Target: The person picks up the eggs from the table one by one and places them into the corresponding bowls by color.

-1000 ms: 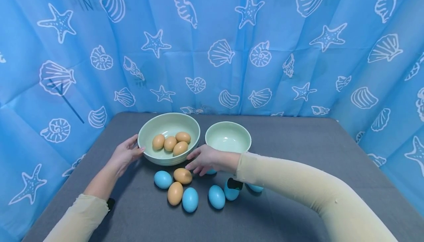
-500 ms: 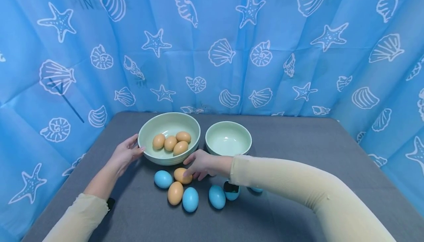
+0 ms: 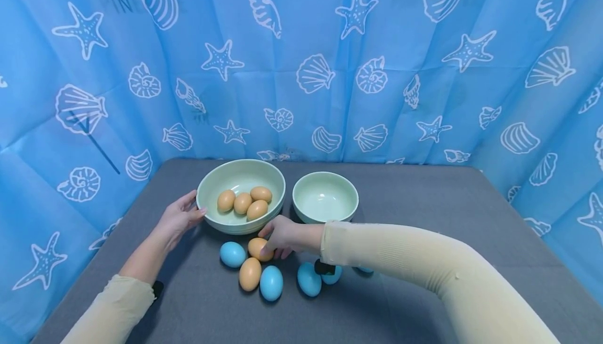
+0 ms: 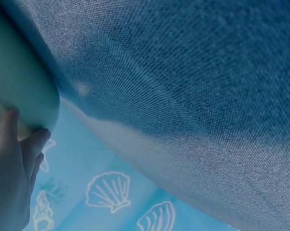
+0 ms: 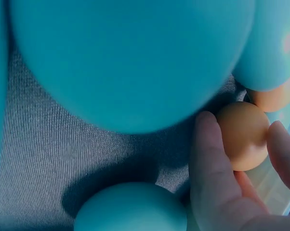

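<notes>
On the table [image 3: 198, 307], our right hand [image 3: 281, 234] pinched a brown egg [image 3: 256, 247]; picking up looked like the step in hand, the next move calling for a gentle lift. Beyond, our left hand [image 3: 178, 218] gripped the big bowl [image 3: 231, 179], four brown eggs [image 3: 242, 203] inside.

eggs [image 3: 242, 203] in left bowl [image 3: 235, 174], right bowl [image 3: 325, 197] beside, loose eggs [image 3: 249, 275] before

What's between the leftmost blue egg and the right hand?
A brown egg, touched by the right hand; the head view shows it.
</notes>
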Tool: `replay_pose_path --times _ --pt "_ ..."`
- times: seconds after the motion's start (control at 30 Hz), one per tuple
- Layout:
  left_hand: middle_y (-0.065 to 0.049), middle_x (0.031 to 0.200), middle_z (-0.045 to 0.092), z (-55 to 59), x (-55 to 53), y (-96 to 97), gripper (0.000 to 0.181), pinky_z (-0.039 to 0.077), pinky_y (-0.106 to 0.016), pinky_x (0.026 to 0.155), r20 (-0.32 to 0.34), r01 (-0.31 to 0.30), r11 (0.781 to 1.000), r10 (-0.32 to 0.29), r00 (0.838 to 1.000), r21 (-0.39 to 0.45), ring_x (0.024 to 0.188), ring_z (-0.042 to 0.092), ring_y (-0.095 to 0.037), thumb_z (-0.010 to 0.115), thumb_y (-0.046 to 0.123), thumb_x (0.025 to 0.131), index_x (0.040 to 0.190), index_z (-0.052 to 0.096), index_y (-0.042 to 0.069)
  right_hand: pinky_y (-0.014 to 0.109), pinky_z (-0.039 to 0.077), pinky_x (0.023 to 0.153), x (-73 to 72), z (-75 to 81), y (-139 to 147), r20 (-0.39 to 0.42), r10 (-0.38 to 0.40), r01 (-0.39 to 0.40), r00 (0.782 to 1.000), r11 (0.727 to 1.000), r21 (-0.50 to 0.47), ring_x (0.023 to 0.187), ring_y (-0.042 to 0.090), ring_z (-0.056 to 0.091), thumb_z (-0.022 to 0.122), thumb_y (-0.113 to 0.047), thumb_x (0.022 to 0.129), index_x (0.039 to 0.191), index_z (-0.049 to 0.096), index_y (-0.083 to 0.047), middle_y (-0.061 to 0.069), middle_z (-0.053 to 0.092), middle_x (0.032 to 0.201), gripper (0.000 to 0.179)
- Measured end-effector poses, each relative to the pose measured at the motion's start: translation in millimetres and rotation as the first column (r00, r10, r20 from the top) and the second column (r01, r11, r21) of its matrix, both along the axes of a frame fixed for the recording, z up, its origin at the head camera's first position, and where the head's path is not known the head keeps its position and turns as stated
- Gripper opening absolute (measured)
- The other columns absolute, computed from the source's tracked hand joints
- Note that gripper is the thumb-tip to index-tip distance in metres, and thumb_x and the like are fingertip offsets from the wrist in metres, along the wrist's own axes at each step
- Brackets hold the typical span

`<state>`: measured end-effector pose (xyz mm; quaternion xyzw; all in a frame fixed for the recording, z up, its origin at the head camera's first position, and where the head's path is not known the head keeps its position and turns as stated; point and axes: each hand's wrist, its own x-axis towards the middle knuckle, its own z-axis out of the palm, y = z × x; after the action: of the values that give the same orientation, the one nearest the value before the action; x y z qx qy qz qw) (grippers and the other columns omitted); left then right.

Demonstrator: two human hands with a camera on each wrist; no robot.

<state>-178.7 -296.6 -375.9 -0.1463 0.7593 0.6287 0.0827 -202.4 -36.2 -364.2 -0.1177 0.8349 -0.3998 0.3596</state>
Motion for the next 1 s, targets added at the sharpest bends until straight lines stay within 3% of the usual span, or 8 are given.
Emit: replay_pose_path --times 0.47,1.0 --pt "-0.017 0.167 -0.001 -2.1 0.5 2.1 0.076 0.029 -0.050 0.121 -0.004 -0.014 1.000 0.014 1.000 -0.005 0.153 0.014 -0.035 0.050 0.008 0.105 0.160 -0.002 0.007 0.040 0.062 0.075 -0.1 0.2 3 -0.004 0.000 0.000 1.000 1.000 -0.009 0.079 0.027 0.070 0.075 0.005 0.085 0.123 0.067 0.000 0.010 0.069 0.088 0.039" --pt "-0.018 0.167 -0.001 -1.5 0.4 0.7 0.077 0.030 -0.050 0.120 -0.015 -0.013 1.000 0.013 1.000 -0.013 0.153 0.014 -0.036 0.051 0.009 0.105 0.160 -0.002 0.006 0.034 0.063 0.070 -7.2 30.8 14 0.016 0.032 -0.031 0.999 0.998 -0.057 0.068 0.020 0.070 0.075 0.006 0.085 0.125 0.069 -0.003 0.009 0.074 0.086 0.041"
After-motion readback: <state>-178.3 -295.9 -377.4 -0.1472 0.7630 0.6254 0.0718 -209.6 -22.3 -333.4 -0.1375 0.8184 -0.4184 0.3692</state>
